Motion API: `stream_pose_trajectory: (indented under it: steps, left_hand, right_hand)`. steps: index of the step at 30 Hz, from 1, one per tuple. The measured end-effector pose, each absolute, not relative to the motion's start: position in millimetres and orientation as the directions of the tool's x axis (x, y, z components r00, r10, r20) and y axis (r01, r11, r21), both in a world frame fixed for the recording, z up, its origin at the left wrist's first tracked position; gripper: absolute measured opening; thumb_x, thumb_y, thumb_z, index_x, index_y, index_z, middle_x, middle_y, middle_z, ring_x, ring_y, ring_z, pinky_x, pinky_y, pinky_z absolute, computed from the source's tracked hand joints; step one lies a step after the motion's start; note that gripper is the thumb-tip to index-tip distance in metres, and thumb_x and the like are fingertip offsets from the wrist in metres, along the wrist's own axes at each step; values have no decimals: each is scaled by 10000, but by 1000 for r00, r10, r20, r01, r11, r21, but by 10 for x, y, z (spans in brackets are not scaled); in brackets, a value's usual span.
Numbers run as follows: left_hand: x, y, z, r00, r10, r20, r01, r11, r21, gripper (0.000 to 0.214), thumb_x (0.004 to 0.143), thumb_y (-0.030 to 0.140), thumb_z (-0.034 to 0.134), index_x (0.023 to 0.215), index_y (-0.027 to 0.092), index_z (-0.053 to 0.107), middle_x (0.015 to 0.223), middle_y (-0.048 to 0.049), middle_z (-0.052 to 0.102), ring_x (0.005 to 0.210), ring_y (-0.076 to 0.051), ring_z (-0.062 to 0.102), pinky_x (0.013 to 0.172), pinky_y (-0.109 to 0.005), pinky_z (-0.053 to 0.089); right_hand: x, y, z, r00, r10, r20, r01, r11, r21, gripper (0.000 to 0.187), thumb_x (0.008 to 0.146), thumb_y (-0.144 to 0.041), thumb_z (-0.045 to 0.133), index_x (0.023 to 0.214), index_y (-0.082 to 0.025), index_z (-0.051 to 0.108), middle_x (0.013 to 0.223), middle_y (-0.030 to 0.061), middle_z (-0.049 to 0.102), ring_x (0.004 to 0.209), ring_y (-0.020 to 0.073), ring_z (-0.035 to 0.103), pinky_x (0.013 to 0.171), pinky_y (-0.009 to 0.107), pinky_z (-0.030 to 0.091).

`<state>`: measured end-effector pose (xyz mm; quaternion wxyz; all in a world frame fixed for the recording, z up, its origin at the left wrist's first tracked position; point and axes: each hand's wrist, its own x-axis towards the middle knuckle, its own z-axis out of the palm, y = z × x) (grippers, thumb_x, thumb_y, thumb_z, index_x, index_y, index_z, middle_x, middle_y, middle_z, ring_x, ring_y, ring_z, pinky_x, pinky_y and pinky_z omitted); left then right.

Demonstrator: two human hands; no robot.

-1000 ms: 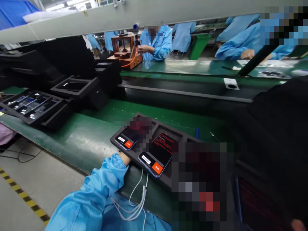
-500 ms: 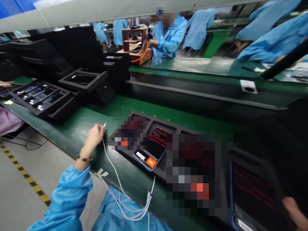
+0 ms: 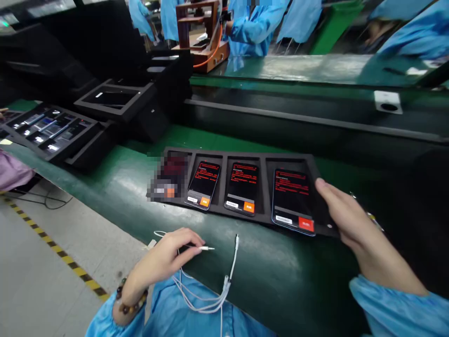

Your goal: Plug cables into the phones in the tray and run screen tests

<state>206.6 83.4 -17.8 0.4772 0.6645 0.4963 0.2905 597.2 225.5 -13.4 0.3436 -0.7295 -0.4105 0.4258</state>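
The left hand [image 3: 168,255] sits at about 7 o'clock in the view, at the near edge of the green counter [image 3: 115,187]. Its fingers [image 3: 191,239] are pressed together and pinch a white cable [image 3: 196,302] just behind its small metal plug [image 3: 207,248], which points toward 3 o'clock. A second white plug [image 3: 237,238] of the same bundle lies on the counter just beside it, and the rest of the cable loops down off the edge at 6 o'clock over a blue sleeve.

The right hand [image 3: 351,222] is at about 4 o'clock. Its fingers [image 3: 324,187] are held loosely together and rest on the right end of a black tray [image 3: 263,161], touching its rim beside the nearest phone [image 3: 292,200]. The tray lies across the counter in the middle of the view and holds four phones in separate compartments, screens up with red text; the middle two phones [image 3: 241,187] are clear, the one at the 9 o'clock end is blurred.

At 10 o'clock, well apart, stand stacked black trays [image 3: 112,105], and a lower tray of lit phones [image 3: 45,133]. At 12 o'clock, beyond a dark belt [image 3: 298,131], a wooden press [image 3: 199,32] stands on another counter, with people in blue coats [image 3: 252,28] behind it.
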Motion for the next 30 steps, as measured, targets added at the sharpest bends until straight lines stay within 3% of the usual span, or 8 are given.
stream_pose_trajectory:
  steps: [3,6,9,12,15,18,24,30]
  left_hand:
    - [2099,960,-235,154,987,-38,318,-13,948,317,1089,469,608,1038,183,733,881,-71,721,796,-180,662,743,-284,522]
    - [1793,1080,-316,-159,982,-97,124,117,985,512,1005,657,672,1133,164,718,656,30,472,548,-117,413,510,-236,343]
    - [1432,1217,-410,-419,899,-127,91,181,979,599,915,731,723,1088,157,714,594,77,311,483,-102,256,446,-235,209]
    - [1222,1421,-524,-611,791,29,237,148,960,441,940,623,697,934,183,664,677,0,539,586,-146,497,528,-244,394]
    - [1198,1577,-618,-602,794,86,300,124,946,332,989,508,629,890,192,637,1055,-124,753,975,-228,703,855,-319,549]
    - [1285,1544,-676,-576,811,103,342,124,932,359,1012,529,603,883,196,643,1127,-148,778,1097,-271,709,1003,-381,522]
    - [1556,961,-721,-550,835,3,256,165,952,587,997,771,565,910,193,620,991,-140,783,807,-240,724,765,-366,599]
    - [1871,377,-538,-475,876,-82,239,218,946,543,1020,710,638,942,172,646,768,-74,728,710,-163,670,679,-254,526]
  right_hand:
    - [5992,2184,-205,327,914,-240,477,-379,-793,654,849,-639,660,1367,-241,702,1408,231,698,1378,423,639,1141,547,553]
    - [5915,2141,-121,251,965,74,769,-153,-621,727,891,-717,567,1411,-224,695,1495,242,629,1467,441,550,1220,630,456]
    - [5495,2241,74,-103,983,150,741,176,-648,603,972,-715,563,1374,-293,717,1428,153,691,1369,366,633,1165,549,517]
    - [4798,2497,197,-461,882,100,636,407,-655,632,1048,-671,479,1439,-223,693,1477,151,664,1414,371,581,1249,561,414]
    - [4138,2763,167,-511,858,-50,731,404,-549,647,1117,-555,450,1554,-104,605,1539,218,604,1446,437,529,1241,593,377]
    - [3724,2859,74,-513,854,-85,779,422,-465,646,1151,-505,426,1579,-42,566,1578,243,566,1452,454,515,1240,589,361]
    - [3477,2664,-82,-667,743,-59,677,571,-465,664,1164,-516,427,1656,-73,482,1675,155,502,1559,340,436,1327,499,285]
    - [3449,2636,-214,-746,648,-152,639,634,-436,879,1043,-626,644,1723,-131,390,1786,148,320,1665,351,252,1381,536,123]
